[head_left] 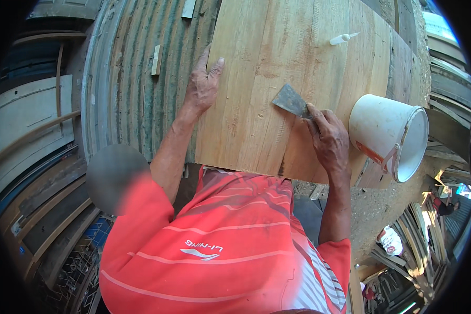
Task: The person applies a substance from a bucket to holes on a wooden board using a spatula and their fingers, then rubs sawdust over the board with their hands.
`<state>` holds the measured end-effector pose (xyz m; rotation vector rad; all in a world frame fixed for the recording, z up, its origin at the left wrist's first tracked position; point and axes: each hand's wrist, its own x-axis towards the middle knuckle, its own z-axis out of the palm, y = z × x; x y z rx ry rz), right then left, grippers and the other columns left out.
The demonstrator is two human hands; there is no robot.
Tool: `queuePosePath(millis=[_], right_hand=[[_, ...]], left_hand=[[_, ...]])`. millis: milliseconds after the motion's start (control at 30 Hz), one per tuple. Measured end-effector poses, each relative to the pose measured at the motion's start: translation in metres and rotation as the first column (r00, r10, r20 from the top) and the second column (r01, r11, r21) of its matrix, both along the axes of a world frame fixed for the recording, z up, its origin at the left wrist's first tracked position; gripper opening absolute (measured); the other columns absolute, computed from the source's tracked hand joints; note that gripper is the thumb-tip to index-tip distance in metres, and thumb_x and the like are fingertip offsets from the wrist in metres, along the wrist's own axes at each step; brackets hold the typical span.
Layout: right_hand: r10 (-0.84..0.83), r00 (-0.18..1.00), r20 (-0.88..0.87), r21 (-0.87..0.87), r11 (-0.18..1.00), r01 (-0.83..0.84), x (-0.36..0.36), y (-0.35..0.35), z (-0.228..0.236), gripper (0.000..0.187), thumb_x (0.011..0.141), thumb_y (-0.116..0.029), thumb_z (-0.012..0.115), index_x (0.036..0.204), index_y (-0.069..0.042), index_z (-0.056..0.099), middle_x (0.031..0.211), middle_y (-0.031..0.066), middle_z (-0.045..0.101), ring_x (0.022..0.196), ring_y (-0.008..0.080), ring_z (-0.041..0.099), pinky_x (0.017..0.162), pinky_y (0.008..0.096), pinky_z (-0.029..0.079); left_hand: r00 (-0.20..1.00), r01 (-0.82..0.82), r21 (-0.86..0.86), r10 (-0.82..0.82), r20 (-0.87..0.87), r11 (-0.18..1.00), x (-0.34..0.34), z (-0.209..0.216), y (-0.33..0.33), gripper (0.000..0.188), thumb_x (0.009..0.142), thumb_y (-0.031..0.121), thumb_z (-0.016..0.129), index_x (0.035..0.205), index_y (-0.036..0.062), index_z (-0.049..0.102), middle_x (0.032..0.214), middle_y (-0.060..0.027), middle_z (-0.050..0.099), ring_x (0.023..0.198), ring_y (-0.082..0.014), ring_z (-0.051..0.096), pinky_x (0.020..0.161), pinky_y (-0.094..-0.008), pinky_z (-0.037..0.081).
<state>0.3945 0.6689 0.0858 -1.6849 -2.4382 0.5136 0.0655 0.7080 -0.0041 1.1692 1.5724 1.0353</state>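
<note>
A broad panel of joined wooden planks [246, 104] lies in front of me, with rough, patchy marks along its seams. My right hand [329, 137] grips a putty knife [291, 101], its flat grey blade against or just over the middle of the panel; the handle is mostly hidden in my fingers. At the panel's left edge rests my left hand [204, 83], thumb apart from the fingers, some of which are hidden at the edge. A small white squeeze bottle [340, 39] with a pointed nozzle lies on the far right part of the panel.
A white plastic bucket [378, 123] lies on its side at the panel's right, mouth turned outward. Corrugated metal sheeting [136, 115] spreads to the left, bearing small wood pieces [156, 60]. Stacked boards [42, 220] stand far left; loose planks and a white sack [390, 240] lie lower right.
</note>
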Motion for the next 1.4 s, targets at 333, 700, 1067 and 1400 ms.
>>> queuePosePath(millis=[333,700,1067,1400], right_hand=[[0.048,0.998,0.037,-0.091,0.995,-0.044,-0.016,0.008,0.02,0.036,0.098,-0.021,0.072,0.133,-0.012,0.068,0.092,0.0106,0.065,0.086,0.0319,0.067,0.075,0.0437,0.054],[0.265,0.933,0.243,-0.001,0.962,-0.273,-0.074,0.094,0.057,0.022,0.101,-0.013,0.057,0.118,-0.01,0.071,0.093,0.0142,0.066,0.087,0.0342,0.071,0.074,0.0471,0.055],[0.348,0.859,0.376,-0.102,0.937,-0.335,-0.079,0.101,0.074,0.025,0.099,-0.009,0.056,0.114,-0.01,0.076,0.096,0.0145,0.068,0.092,0.0333,0.073,0.079,0.0468,0.057],[0.361,0.832,0.421,-0.096,0.93,-0.355,-0.087,0.096,0.077,0.023,0.099,-0.009,0.056,0.11,-0.009,0.076,0.095,0.0144,0.067,0.092,0.0321,0.073,0.077,0.0459,0.058]], left_hand=[[0.996,-0.024,-0.028,0.027,0.083,0.999,-0.001,0.009,0.001,0.07,0.108,0.049,0.059,0.159,0.0034,0.043,0.138,-0.0179,0.067,0.126,-0.026,0.065,0.107,-0.0401,0.052],[0.999,-0.001,0.002,0.001,0.038,1.0,-0.003,0.008,0.005,0.062,0.11,0.039,0.06,0.155,-0.0016,0.047,0.138,-0.0142,0.066,0.122,-0.0198,0.062,0.104,-0.0344,0.05],[0.997,-0.012,0.059,0.008,0.075,0.998,-0.004,-0.001,0.003,0.067,0.107,0.047,0.061,0.153,0.0003,0.049,0.128,-0.0168,0.073,0.117,-0.0238,0.069,0.101,-0.0385,0.054],[0.998,-0.017,-0.005,0.018,0.064,1.0,-0.005,0.0,0.004,0.07,0.107,0.047,0.062,0.156,-0.0005,0.046,0.136,-0.0153,0.068,0.122,-0.0215,0.064,0.104,-0.0358,0.051]])
